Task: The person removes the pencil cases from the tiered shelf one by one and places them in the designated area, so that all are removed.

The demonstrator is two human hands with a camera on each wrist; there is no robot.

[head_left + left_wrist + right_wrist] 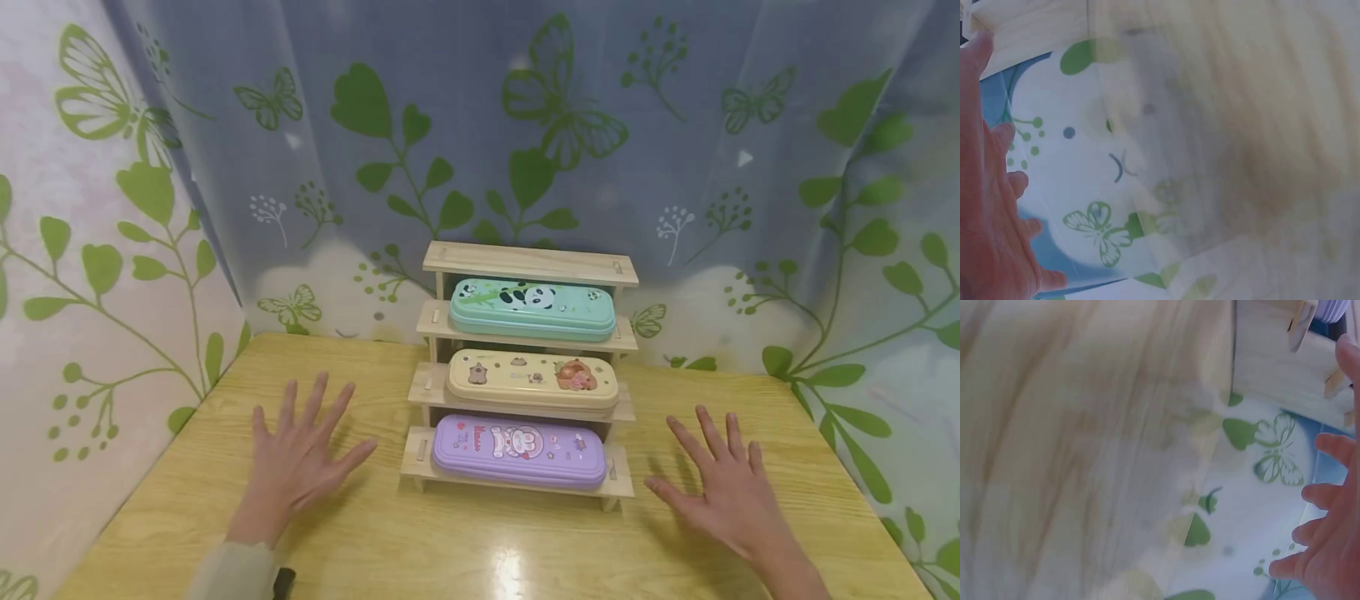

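A stepped wooden rack (pixel 525 260) stands on the table with three pencil cases on its tiers. The mint-green case (pixel 577 312) with a panda lies on the upper one. Below it is a cream case (pixel 502 379) with small animal pictures, and on the lowest tier a purple case (pixel 465 450) with a rabbit figure. My left hand (pixel 303 458), fingers straight and spread, is left of the rack, apart from it. On the other side, my right hand (pixel 731 492) is likewise spread beside the rack. Neither holds anything.
The rack's top board (pixel 480 254) carries nothing. A pale wooden table (pixel 352 542) extends around it. Blue and white curtains (pixel 465 100) with green leaves and butterflies hang behind and at both sides. A dark band shows at the left sleeve (pixel 232 571).
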